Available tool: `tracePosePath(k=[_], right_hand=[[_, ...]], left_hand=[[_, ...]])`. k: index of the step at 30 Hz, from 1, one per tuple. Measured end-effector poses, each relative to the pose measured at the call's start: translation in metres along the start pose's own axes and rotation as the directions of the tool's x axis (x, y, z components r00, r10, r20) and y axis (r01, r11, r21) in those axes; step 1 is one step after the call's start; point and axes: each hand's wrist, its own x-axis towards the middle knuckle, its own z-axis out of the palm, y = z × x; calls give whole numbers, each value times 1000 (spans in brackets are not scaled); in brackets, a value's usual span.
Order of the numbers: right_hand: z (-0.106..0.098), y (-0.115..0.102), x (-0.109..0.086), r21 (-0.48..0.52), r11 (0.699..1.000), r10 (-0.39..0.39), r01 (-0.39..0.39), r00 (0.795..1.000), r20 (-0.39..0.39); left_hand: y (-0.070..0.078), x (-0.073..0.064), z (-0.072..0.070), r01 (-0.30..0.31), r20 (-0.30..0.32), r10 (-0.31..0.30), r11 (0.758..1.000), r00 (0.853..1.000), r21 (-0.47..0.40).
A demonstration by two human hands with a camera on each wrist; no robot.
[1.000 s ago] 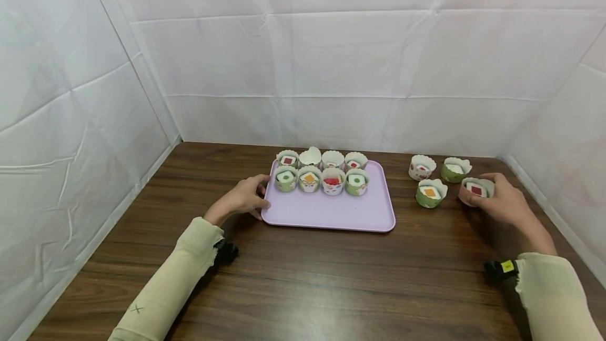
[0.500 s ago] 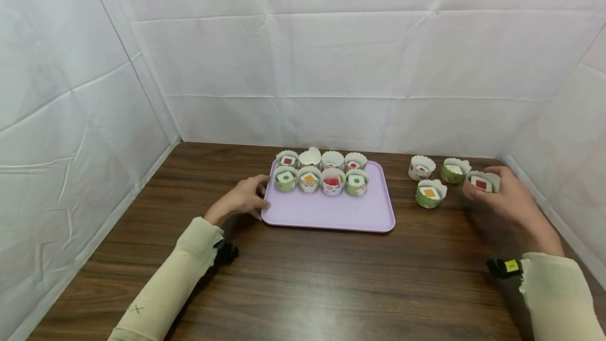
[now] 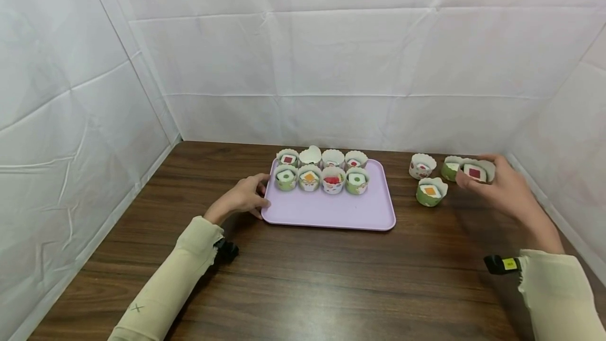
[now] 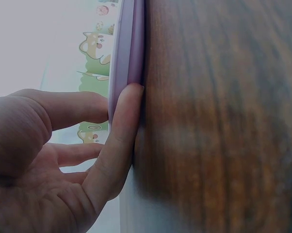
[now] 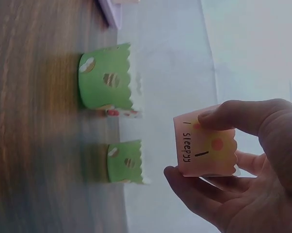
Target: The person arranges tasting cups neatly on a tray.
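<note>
In the head view my right hand (image 3: 504, 188) holds a pink paper baking cup (image 3: 475, 171) with a white piece and a dark red square inside. The right wrist view shows the thumb and fingers pinching this cup (image 5: 204, 143), lettered "sleepyy", off the table. A green baking cup (image 3: 451, 167) overlaps it from behind. My left hand (image 3: 245, 196) grips the left edge of a lilac tray (image 3: 326, 212). In the left wrist view its fingers (image 4: 124, 116) lie at the tray's rim (image 4: 126, 53). Two rows of filled baking cups (image 3: 309, 180) stand along the tray's far side.
Right of the tray stand a green cup with an orange square (image 3: 430, 193) and a white patterned cup (image 3: 421, 166). The dark wooden table (image 3: 331, 283) meets white cloth walls (image 3: 350, 67) at the back and both sides.
My right hand has lifted the pink baking cup off the table and carried it slightly toward the back wall. The left hand and the tray have stayed in place.
</note>
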Motion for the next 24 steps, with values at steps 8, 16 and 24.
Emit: tracePosePath(k=[8, 16, 24], right_hand=[[0, -19, -2, -40, 999, -12, 12, 1000, -7], [2, -29, -2, 7, 1000, 16, -16, 999, 41], [9, -36, 0, -12, 999, -35, 35, 999, 36]], left_hand=[[0, 1, 1, -1, -2, 1, 1000, 1000, -1], [-1, 2, 1, 5, -3, -5, 1000, 1000, 1], [-1, 1, 1, -1, -4, 1, 1000, 1000, 8]])
